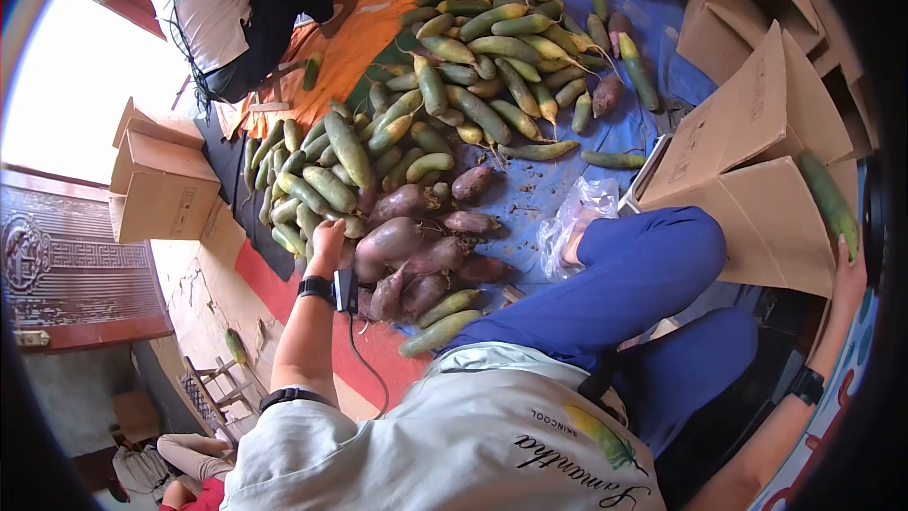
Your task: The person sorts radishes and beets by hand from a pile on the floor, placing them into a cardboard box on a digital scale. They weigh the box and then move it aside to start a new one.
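My left hand is at the near side of a heap of green radishes. Its fingers are bent around the end of one green radish, partly hidden from view. Large purple-red radishes lie just right of this hand. Far to the right, my right hand grips another green radish by its lower end. That radish is held against the outer side of an open cardboard box.
A larger green radish pile spreads over the blue tarp. More cardboard boxes stand at the right, and one box at the left. A person sits at the upper left; another is at the lower left.
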A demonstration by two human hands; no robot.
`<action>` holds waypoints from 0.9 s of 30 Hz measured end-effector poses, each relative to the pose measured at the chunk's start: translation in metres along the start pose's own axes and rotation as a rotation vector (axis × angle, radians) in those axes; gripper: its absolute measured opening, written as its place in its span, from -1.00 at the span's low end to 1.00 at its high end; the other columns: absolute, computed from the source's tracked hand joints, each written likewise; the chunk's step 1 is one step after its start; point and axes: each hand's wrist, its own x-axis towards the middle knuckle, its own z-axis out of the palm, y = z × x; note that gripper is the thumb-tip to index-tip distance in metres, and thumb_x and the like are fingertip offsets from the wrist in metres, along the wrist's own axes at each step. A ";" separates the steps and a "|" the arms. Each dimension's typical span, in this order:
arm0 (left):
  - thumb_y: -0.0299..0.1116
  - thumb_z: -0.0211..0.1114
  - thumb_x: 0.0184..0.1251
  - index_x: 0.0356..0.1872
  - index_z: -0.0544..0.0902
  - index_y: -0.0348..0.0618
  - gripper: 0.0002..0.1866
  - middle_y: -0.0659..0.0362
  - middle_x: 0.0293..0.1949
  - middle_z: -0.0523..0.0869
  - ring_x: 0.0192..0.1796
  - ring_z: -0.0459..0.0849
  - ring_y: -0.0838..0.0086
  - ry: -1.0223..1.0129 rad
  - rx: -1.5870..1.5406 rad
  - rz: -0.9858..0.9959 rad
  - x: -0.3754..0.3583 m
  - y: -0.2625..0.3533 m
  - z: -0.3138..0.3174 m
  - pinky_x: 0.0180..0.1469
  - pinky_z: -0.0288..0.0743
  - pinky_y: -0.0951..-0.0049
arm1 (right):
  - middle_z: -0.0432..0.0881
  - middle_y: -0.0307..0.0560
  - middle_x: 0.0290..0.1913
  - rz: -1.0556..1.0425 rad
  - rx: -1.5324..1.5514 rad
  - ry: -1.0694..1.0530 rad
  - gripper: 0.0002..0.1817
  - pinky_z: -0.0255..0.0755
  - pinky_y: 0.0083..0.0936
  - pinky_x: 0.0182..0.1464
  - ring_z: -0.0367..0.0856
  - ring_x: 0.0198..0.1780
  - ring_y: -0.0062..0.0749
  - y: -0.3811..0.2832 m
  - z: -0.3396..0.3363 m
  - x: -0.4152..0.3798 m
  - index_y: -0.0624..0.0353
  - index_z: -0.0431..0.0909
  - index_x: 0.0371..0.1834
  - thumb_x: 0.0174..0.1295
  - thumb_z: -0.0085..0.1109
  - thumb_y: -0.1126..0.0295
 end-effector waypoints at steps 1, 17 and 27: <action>-0.17 0.24 0.02 -0.36 0.63 -0.33 -0.64 0.02 -0.45 0.67 -0.40 0.63 0.33 0.007 -0.015 -0.049 0.013 -0.025 -0.002 -0.31 0.46 0.35 | 0.49 0.05 0.07 -0.022 -0.053 -0.036 -0.49 0.26 -0.54 0.10 0.45 0.10 -0.37 -0.005 0.001 0.003 0.27 0.30 0.19 0.25 0.03 0.18; -0.06 0.28 0.06 0.16 0.25 -0.37 -0.26 -0.23 0.04 0.49 0.12 0.47 0.04 0.332 0.221 -0.210 0.030 0.003 0.008 0.13 0.35 0.26 | 0.46 0.10 0.08 0.107 0.433 0.015 -0.55 0.35 -0.51 0.07 0.48 0.07 -0.33 0.093 0.058 0.008 0.39 0.38 0.08 0.32 -0.07 0.21; 0.00 0.25 0.08 0.14 0.29 -0.47 -0.23 -0.21 0.09 0.45 0.14 0.44 0.04 0.124 0.424 -0.112 0.176 -0.107 0.009 0.19 0.28 0.32 | 0.49 0.04 0.05 -0.126 0.090 0.226 -0.63 0.24 -0.47 0.16 0.44 0.09 -0.24 0.006 -0.004 -0.078 0.33 0.42 0.05 0.35 -0.13 0.27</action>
